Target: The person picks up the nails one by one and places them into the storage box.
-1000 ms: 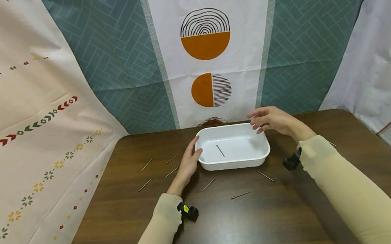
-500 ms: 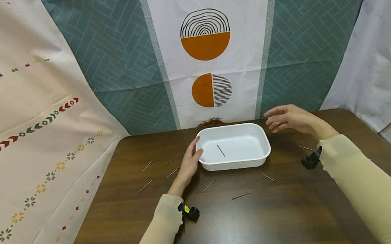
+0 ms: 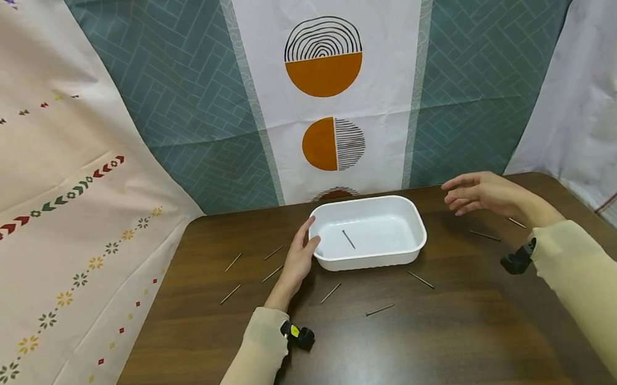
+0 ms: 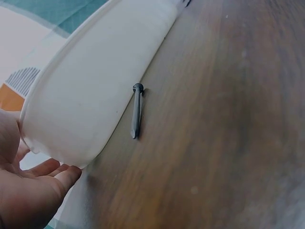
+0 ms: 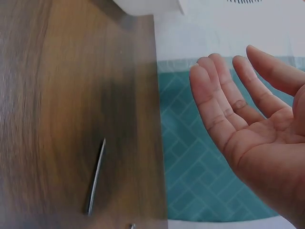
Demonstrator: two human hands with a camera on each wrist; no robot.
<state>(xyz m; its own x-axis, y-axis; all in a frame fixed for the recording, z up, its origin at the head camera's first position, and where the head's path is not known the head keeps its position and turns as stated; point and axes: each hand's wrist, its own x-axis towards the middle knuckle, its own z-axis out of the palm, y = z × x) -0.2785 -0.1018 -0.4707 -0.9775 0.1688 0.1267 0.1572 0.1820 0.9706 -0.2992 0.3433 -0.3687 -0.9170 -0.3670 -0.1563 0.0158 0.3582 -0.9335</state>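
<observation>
the white tray sits on the bench, one nail lying inside; the left hand grips its left end. the right hand hovers empty, fingers relaxed, near two loose nails.

Your tray looks like smooth plastic, soft sheen inside; its outer wall reads more matt in your left wrist view. Nails are metal, smooth shanks, dull shine. Counter shows wood grain, looks smooth, satin overall, glossier toward you where light bounces. Backdrop is matt cloth, lightly creased. Left drape is cloth too, matt, rumpled. Your sleeves: soft matt cloth. Wrist cameras look like plastic.
</observation>
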